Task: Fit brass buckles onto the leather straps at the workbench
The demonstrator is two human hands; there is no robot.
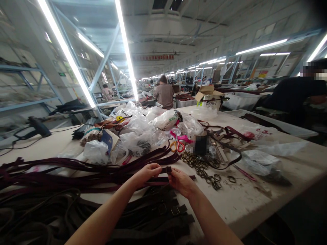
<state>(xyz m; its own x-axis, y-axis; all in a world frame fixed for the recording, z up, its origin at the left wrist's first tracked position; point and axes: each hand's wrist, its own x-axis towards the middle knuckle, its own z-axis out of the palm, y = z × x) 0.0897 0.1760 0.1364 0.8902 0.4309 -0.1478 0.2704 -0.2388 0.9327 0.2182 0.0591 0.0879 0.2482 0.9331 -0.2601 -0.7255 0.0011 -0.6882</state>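
Note:
My left hand [146, 174] and my right hand [181, 182] meet above the white work table [245, 200], their fingertips pinching a short dark strap piece [166, 169] from both sides. A long burgundy strap [143, 179] runs beneath my left wrist, and more lie in a bundle [76, 173] to the left. Dark leather straps with metal buckles [163, 211] lie below my forearms. A scatter of antique-brass rings and buckles [201, 169] sits just beyond my right hand.
Orange-handled scissors [177, 146] and pink-handled scissors [181, 137] lie beyond my hands, beside a heap of plastic bags [135, 126]. A cardboard box [209, 98] stands at the far end. A seated person [293, 92] is at right, another [164, 95] ahead.

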